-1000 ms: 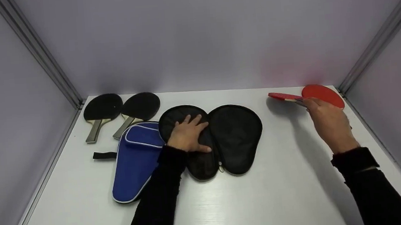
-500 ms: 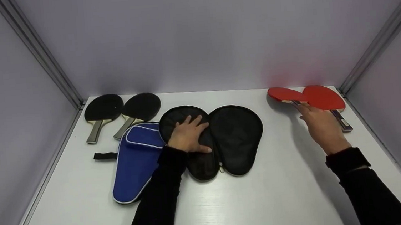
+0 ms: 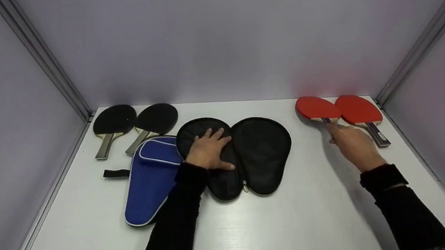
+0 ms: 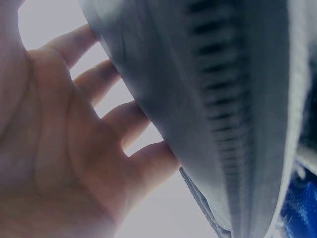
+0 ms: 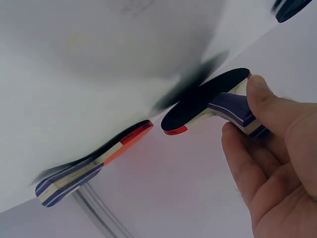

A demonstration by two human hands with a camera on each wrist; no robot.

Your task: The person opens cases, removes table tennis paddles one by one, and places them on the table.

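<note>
My left hand [image 3: 207, 150] rests with fingers spread on the left half of an unzipped black paddle case [image 3: 262, 153], which lies unfolded mid-table. In the left wrist view its fingers touch the grey-looking zippered edge [image 4: 198, 119]. My right hand [image 3: 353, 146] grips the handle of a red-faced table tennis paddle [image 3: 317, 107] at the back right. The right wrist view shows thumb and fingers around its striped handle [image 5: 233, 109], with the dark underside of the blade beyond. A second red paddle [image 3: 358, 108] lies just right of the held one.
Two black-faced paddles [image 3: 114, 119] lie at the back left. A blue case [image 3: 152, 190] with white piping sits partly under the black one, its black strap [image 3: 116, 172] sticking out leftward. Grey panels [image 3: 231, 40] enclose the white table [image 3: 231, 239] at the back and sides.
My right hand has moved slightly left and lowered, and the held paddle has tilted from edge-on to nearly flat, red face up. The left hand stays on the black case.
</note>
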